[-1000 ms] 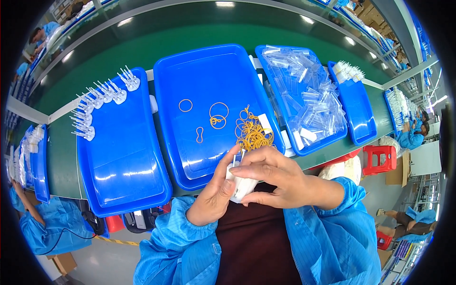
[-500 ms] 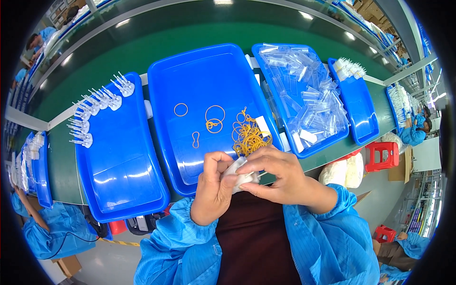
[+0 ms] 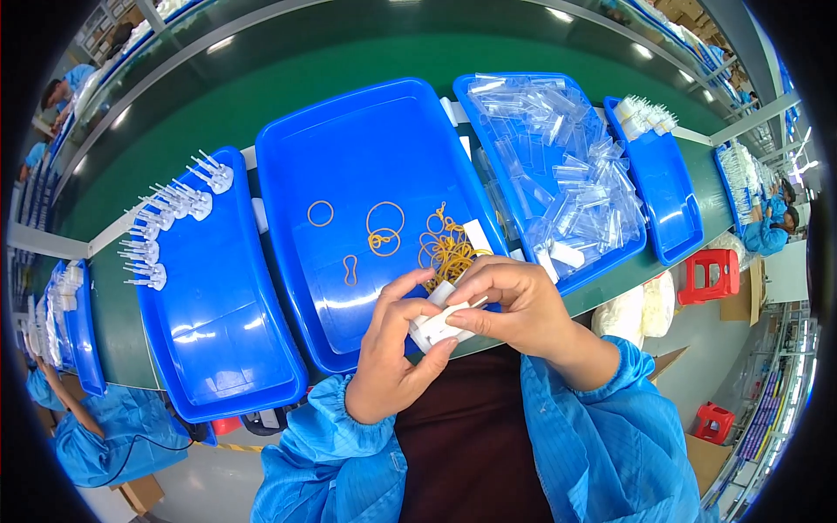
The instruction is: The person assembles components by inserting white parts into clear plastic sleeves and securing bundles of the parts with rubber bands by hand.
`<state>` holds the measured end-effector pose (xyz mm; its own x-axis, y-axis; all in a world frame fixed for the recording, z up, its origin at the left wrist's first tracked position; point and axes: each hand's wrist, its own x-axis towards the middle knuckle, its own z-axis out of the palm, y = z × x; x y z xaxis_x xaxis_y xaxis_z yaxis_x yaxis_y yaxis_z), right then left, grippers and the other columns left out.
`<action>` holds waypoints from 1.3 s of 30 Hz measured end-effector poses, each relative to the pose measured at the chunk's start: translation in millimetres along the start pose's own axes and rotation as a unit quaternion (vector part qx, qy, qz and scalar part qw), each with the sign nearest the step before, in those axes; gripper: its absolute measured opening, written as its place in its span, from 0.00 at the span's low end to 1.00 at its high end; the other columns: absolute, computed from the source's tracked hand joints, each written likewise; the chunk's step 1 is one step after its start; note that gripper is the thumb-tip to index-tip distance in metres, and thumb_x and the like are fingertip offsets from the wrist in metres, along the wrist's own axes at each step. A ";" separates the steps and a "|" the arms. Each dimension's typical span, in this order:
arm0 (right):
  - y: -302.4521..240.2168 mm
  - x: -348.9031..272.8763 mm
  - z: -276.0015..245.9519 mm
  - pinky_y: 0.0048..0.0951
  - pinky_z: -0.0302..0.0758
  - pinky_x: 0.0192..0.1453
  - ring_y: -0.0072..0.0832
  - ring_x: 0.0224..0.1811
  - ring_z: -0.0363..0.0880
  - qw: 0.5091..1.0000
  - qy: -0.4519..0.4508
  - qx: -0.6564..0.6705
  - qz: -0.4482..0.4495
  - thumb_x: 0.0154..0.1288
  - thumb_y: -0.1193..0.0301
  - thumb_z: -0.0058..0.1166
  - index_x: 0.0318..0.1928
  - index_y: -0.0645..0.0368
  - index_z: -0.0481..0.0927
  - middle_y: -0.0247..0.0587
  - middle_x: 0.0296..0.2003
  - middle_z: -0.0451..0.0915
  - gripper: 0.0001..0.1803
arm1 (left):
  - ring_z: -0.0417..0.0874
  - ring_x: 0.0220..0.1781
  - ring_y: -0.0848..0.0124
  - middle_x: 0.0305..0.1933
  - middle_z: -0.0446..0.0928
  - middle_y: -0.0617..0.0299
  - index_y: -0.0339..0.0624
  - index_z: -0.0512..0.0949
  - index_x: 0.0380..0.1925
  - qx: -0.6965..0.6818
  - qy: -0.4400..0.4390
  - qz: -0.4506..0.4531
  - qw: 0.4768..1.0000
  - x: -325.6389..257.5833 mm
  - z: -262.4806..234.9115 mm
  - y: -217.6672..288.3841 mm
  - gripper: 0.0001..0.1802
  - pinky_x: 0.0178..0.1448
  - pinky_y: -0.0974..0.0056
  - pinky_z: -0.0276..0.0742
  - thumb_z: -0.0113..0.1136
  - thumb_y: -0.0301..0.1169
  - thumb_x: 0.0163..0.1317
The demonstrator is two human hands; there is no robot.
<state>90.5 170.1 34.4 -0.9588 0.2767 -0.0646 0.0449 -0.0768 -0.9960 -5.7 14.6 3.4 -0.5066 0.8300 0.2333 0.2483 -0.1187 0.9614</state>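
Observation:
Close to my body, both hands meet around a small bundle of white plastic pieces point(image 3: 432, 331). My left hand point(image 3: 388, 357) cradles the bundle from the left, its thumb below and its fingers behind. The right hand point(image 3: 523, 305) pinches the bundle's upper right side, where a thin white stem pokes out between thumb and fingers. How many pieces it has is hidden by my fingers. Just beyond my fingertips lies a heap of yellow-brown rubber bands point(image 3: 452, 254) in the middle blue tray point(image 3: 272, 196). A few loose bands point(image 3: 384, 228) lie left of the heap.
White pronged plastic parts point(image 3: 157, 222) line the far left edge of the left blue tray point(image 3: 301, 375). Clear plastic sleeves point(image 3: 602, 183) fill the tray right of the middle one. Farther right, another tray point(image 3: 667, 200) holds white parts. A red stool point(image 3: 708, 277) stands at the right.
The white bundle has turned in my hands, showing more of its flat faces. My left thumb has dropped lower and its fingers have spread. The view has shifted slightly.

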 end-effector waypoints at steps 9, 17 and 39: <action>6.1 -2.5 -6.8 0.25 0.77 0.48 0.28 0.43 0.78 0.999 0.006 0.022 -0.037 0.55 0.82 0.59 0.40 0.68 0.77 0.43 0.41 0.73 0.11 | 0.74 0.46 0.53 0.54 0.62 0.43 0.37 0.68 0.42 0.142 -0.013 0.043 0.989 8.9 7.7 -0.8 0.17 0.46 0.56 0.72 0.57 0.22 0.51; 0.8 -7.6 -12.3 0.24 0.78 0.43 0.29 0.40 0.80 0.993 0.014 -0.077 -0.087 0.49 0.79 0.64 0.39 0.64 0.81 0.44 0.37 0.79 0.13 | 0.73 0.51 0.50 0.58 0.60 0.41 0.34 0.68 0.42 0.207 -0.011 0.116 0.971 12.0 13.4 2.4 0.17 0.52 0.55 0.72 0.59 0.25 0.53; -38.6 40.4 -228.3 0.40 0.61 0.56 0.33 0.53 0.67 0.615 0.097 -0.781 0.051 0.45 0.71 0.64 0.37 0.47 0.81 0.33 0.44 0.71 0.14 | 0.71 0.56 0.60 0.59 0.65 0.48 0.33 0.76 0.40 0.005 0.073 -0.022 0.997 1.1 5.1 4.6 0.11 0.56 0.61 0.69 0.57 0.27 0.58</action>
<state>114.0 403.0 56.3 -0.8843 0.4668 0.0125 0.4613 0.8690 0.1791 -0.9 17.7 7.4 -0.6320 0.7457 0.2107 0.2308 -0.0785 0.9698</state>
